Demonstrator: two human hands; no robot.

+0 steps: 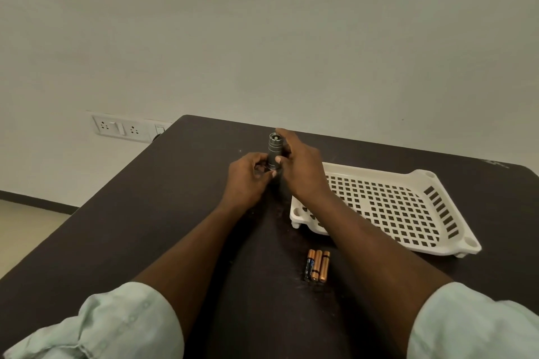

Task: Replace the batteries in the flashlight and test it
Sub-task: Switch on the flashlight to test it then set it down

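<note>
Ribbed grey metal flashlight (pixel 274 151) upright, gripped by right hand (pixel 300 166), left hand (pixel 246 178) pinching its base.

Copper-and-black batteries (pixel 317 266), white perforated tray (pixel 455 245), dark table (pixel 145 213)

Tray (pixel 437 183) blocks right (left open)

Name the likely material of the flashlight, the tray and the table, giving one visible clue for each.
Flashlight: probably metal, with a dull grey sheen and machined rings around the body.
Tray: looks like moulded plastic, cream and matte, with a punched square grid and rounded corners.
Table: dark brown, matte; perhaps laminate or wood, the surface alone does not settle it.
</note>
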